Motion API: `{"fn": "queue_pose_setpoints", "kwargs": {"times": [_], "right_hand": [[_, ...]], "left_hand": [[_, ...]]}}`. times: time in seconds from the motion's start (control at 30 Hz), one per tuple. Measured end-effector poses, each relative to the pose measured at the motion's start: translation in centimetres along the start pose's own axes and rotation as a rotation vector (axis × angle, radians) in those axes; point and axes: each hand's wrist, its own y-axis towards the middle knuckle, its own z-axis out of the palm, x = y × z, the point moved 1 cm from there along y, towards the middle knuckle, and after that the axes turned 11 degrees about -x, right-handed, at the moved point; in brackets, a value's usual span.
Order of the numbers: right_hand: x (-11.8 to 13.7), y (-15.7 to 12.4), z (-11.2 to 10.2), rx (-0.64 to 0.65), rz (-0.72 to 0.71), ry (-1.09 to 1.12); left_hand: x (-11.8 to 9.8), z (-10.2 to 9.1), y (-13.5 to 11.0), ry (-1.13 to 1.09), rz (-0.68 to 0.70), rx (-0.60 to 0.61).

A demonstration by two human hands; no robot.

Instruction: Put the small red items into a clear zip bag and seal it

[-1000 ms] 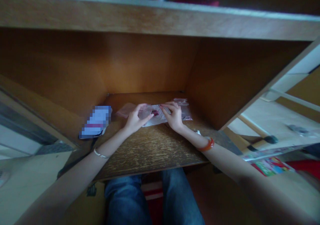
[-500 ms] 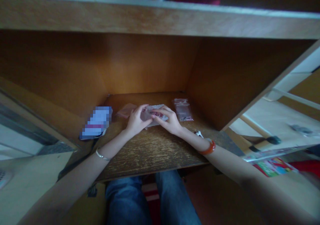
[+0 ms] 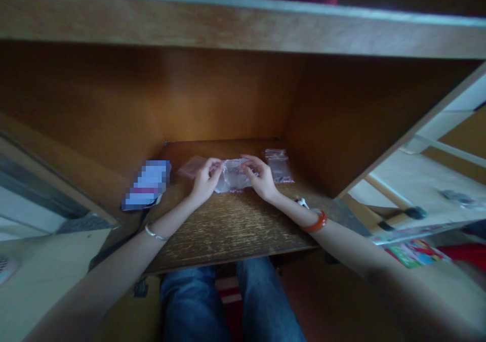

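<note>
My left grip (image 3: 205,180) and right grip (image 3: 261,177) are pinching opposite edges of a clear plastic zip bag (image 3: 233,176) at lower centre of the frame, on the dark wooden desk (image 3: 228,230). A second clear zip bag (image 3: 278,166) is lying just beside my right fingers (image 3: 246,158), and a pale pink bag (image 3: 192,166) is lying beside my left.

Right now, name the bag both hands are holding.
The clear plastic bag gripped by the left hand and right hand; the small bag to its right and the pinkish bag to its left lie on the wooden shelf.
</note>
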Motion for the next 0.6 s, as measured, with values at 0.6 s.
{"fn": "queue_pose_setpoints", "kwargs": {"times": [0.6], "right_hand": [[-1.9,0.7,0.5,-0.006,0.158,0.203]], "left_hand": [[-0.8,-0.3,0.3,0.021,-0.009,-0.030]]}}
